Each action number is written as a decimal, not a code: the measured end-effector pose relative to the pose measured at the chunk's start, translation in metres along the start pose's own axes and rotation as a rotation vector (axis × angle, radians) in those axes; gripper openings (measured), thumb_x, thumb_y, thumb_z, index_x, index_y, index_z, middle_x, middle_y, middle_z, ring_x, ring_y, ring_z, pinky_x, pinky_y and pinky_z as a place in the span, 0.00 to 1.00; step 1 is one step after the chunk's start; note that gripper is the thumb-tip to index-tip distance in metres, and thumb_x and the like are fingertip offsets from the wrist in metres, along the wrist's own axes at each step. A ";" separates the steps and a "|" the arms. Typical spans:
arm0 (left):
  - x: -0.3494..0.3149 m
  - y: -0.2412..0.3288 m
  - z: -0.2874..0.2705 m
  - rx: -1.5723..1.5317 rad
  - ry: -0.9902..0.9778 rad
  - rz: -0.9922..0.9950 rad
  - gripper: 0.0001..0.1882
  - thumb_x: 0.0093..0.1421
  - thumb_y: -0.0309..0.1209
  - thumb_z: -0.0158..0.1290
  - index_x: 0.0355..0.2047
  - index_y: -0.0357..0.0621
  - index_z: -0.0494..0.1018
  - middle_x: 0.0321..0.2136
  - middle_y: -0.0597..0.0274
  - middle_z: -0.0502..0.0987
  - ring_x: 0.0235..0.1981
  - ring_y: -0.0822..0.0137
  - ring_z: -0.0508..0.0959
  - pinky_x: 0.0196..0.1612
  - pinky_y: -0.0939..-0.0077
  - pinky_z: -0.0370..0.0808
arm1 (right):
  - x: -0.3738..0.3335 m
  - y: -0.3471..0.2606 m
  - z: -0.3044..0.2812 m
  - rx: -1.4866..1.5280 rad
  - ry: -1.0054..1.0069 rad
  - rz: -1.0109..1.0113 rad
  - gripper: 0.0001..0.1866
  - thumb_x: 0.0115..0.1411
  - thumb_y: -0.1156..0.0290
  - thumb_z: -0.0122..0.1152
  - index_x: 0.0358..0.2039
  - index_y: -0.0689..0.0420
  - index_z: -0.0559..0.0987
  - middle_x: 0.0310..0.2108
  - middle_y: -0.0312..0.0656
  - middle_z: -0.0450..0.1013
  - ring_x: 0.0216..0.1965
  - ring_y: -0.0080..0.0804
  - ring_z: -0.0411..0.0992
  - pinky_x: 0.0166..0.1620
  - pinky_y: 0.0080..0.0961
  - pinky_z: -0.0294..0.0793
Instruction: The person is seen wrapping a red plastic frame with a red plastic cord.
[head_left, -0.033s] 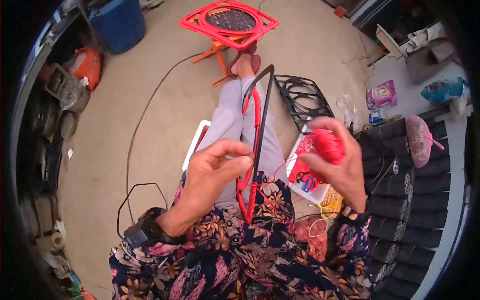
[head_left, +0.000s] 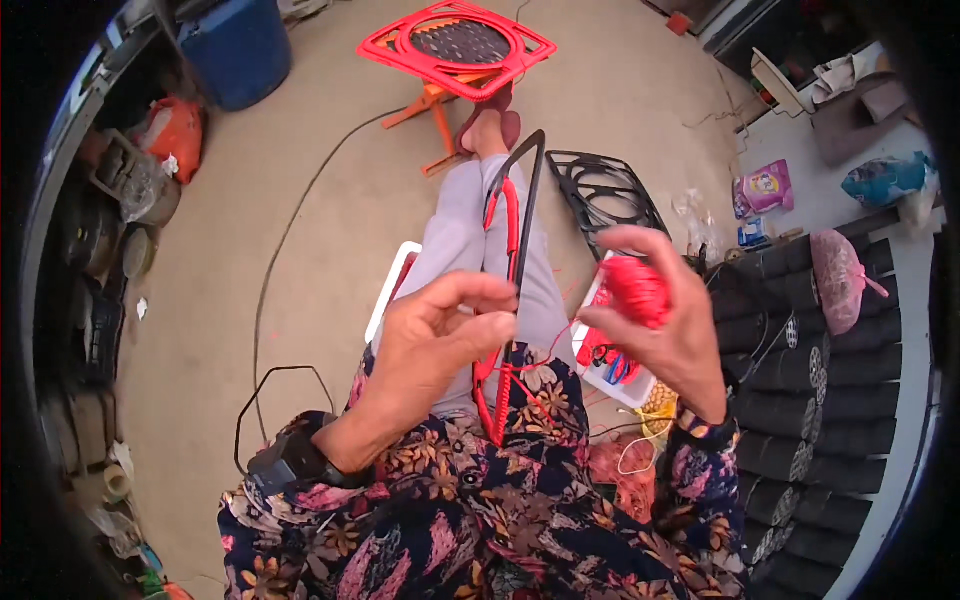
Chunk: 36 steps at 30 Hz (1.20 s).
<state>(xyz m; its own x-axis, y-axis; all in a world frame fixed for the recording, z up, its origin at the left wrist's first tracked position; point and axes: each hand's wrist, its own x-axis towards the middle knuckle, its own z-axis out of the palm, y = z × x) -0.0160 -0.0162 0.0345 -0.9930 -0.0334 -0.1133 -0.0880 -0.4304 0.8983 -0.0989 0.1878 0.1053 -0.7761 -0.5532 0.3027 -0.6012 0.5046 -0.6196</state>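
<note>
A black angular frame (head_left: 528, 240), partly wrapped in red cord (head_left: 499, 410), stands upright on my lap and between my legs. The fingertips of my left hand (head_left: 425, 335) are at the frame's left side. Its thumb and index finger curve with a gap between them, and its other fingers are partly hidden. To the right of the frame, my right hand (head_left: 675, 325) is closed around a ball of red cord (head_left: 640, 291), with index finger and thumb spread past it. A thin red strand runs from the ball to the wrapped part of the frame.
A red wrapped frame (head_left: 400, 50) lies on an orange stool (head_left: 432, 110) by my feet. Beside my right leg are a black patterned panel (head_left: 610, 195) and a white tray (head_left: 635, 390) of red cord scraps. A dark cable (head_left: 300, 210) crosses the floor at left.
My right hand has shifted slightly left with the ball of cord. My left hand's fingertips have edged a little right, closer to the frame. The black frame stays almost in place.
</note>
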 end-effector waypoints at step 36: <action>-0.014 -0.023 -0.007 0.059 0.155 -0.370 0.09 0.59 0.28 0.55 0.36 0.33 0.75 0.31 0.57 0.79 0.32 0.67 0.78 0.42 0.76 0.73 | -0.036 0.075 0.017 0.674 -0.028 0.510 0.23 0.53 0.67 0.65 0.46 0.66 0.73 0.33 0.40 0.76 0.33 0.22 0.73 0.38 0.23 0.73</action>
<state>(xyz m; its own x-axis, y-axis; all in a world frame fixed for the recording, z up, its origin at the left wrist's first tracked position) 0.0008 -0.0119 0.0121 -0.8700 -0.0235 -0.4924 -0.4464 -0.3864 0.8071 -0.1134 0.2342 0.0354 -0.9112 -0.3860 -0.1438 0.0701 0.1988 -0.9775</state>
